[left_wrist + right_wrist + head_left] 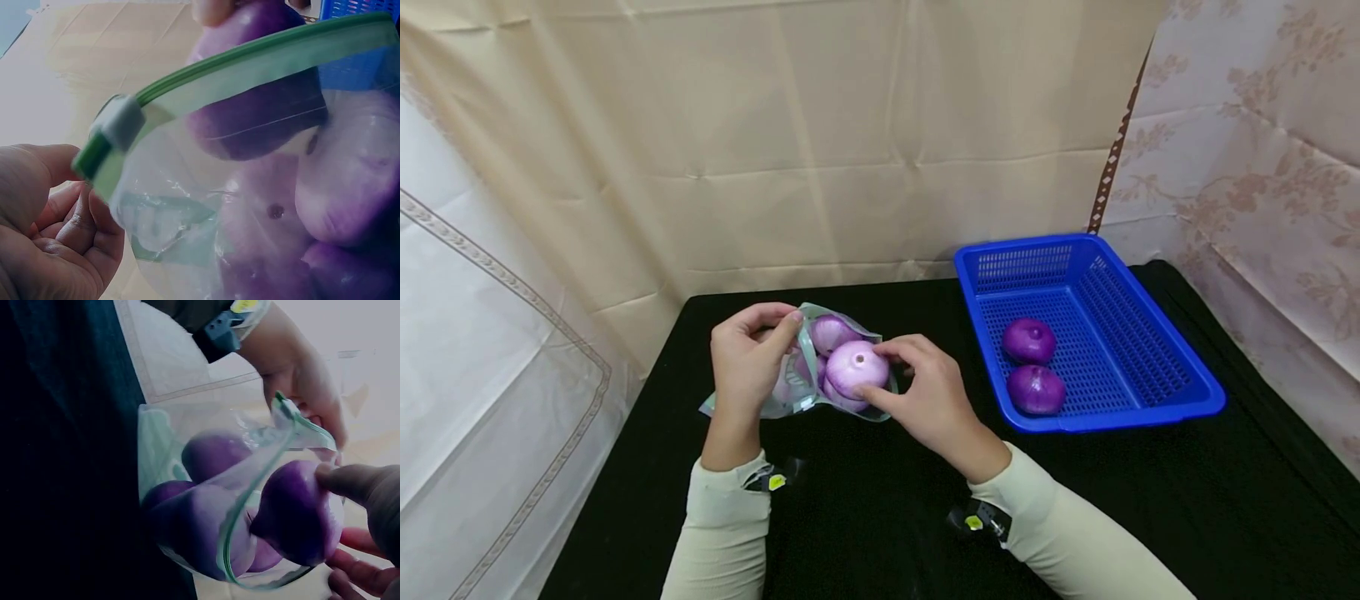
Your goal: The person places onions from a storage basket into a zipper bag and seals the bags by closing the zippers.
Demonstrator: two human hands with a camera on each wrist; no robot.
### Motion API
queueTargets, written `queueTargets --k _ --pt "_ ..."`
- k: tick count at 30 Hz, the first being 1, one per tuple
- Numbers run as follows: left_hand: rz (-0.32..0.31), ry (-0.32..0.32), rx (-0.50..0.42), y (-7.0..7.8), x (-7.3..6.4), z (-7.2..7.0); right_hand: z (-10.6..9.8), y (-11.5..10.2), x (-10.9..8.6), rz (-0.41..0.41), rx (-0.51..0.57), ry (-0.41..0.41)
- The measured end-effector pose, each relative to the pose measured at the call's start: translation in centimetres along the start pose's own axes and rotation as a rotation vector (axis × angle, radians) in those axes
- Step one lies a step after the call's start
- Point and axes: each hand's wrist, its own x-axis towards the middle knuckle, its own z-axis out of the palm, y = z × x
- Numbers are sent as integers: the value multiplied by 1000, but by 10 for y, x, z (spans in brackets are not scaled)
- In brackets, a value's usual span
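Observation:
A clear zip bag (pixel 786 392) with a green zip rim holds several purple onions, and its mouth faces right. My left hand (pixel 748 358) pinches the rim near the slider (pixel 122 122), between thumb and fingers. At the mouth, my right hand (pixel 928 387) grips a purple onion (pixel 856 368) with thumb and fingers. In the right wrist view this onion (pixel 299 512) is partly inside the rim, and other onions (pixel 203 528) lie behind the plastic.
To the right stands a blue plastic basket (pixel 1120 333) with slotted walls. Inside it, two purple onions (pixel 1036 390) sit along the left side. A black cloth (pixel 865 517) covers the table, and beige curtains (pixel 850 142) hang behind.

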Motion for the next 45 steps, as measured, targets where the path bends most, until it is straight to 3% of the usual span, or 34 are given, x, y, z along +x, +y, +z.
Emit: queueTargets --k 14,17,21,25,33,45 --pt "-32 -30 -16 1 -2 2 15 2 -6 -178 -67 70" --pt "-40 -37 -21 2 -2 2 18 2 -6 -231 -56 33" --pt "-38 -39 -35 2 -2 2 19 2 -7 -269 -22 -78" --pt "-33 -36 -29 2 -2 2 17 2 -7 -269 -2 -147" --pt "-24 -20 -38 2 -1 0 7 4 -2 -206 110 -66" --pt "-20 -14 -38 1 0 -2 -5 -3 3 -137 77 -107"
